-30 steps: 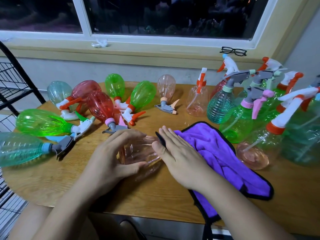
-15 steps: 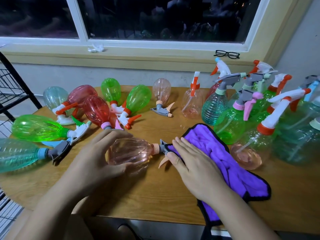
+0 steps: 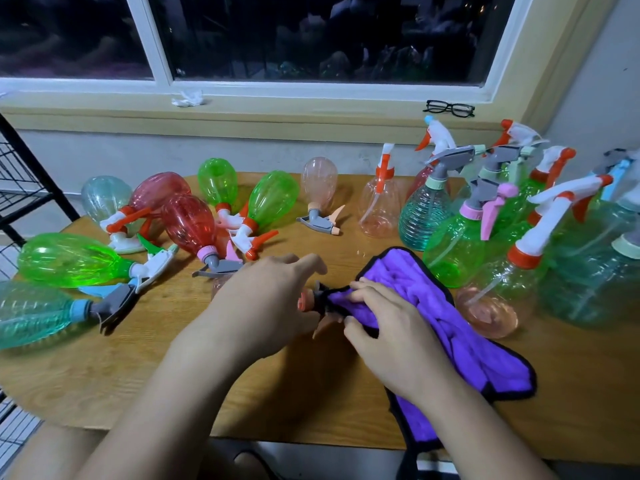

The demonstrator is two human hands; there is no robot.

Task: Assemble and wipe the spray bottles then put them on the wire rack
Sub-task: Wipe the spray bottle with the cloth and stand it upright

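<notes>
Wiping step: left hand (image 3: 266, 306) holds the clear pink plastic spray bottle (image 3: 221, 287); right hand (image 3: 391, 337) pinches the purple microfibre cloth (image 3: 436, 306) round its nozzle. Next, probably turning the bottle.

cloth (image 3: 450, 317) bunched over nozzle (image 3: 318, 294), right hand (image 3: 391, 337) pinching

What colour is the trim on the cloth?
Black, around a purple cloth. The head view shows it best, along the cloth's far edge.

I see glossy see-through plastic bottles (image 3: 72, 259), fluffy matt purple cloth (image 3: 433, 306), a wood-grain bench (image 3: 104, 375) with low sheen, and a black wire rack (image 3: 20, 188).
</notes>
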